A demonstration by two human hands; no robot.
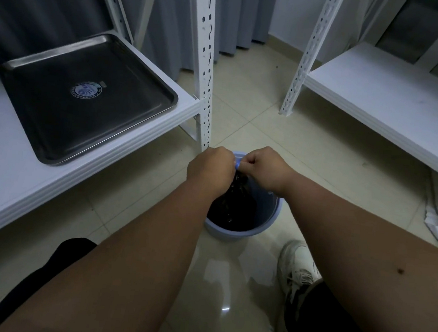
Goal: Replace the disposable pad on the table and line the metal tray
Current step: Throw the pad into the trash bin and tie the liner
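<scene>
A person's left hand (210, 168) and right hand (261, 169) meet over a blue bin (246, 208) on the tiled floor (319, 153), the fingers of both curled and pinching something small and blue at the far rim, above the black liner (231, 206); what exactly they grip cannot be told. Up and to the left of the fingers, the bare metal tray (86, 96) lies flat on the white table (13, 174), well apart from both hands. A white sneaker (296, 273) stands near the bin.
</scene>
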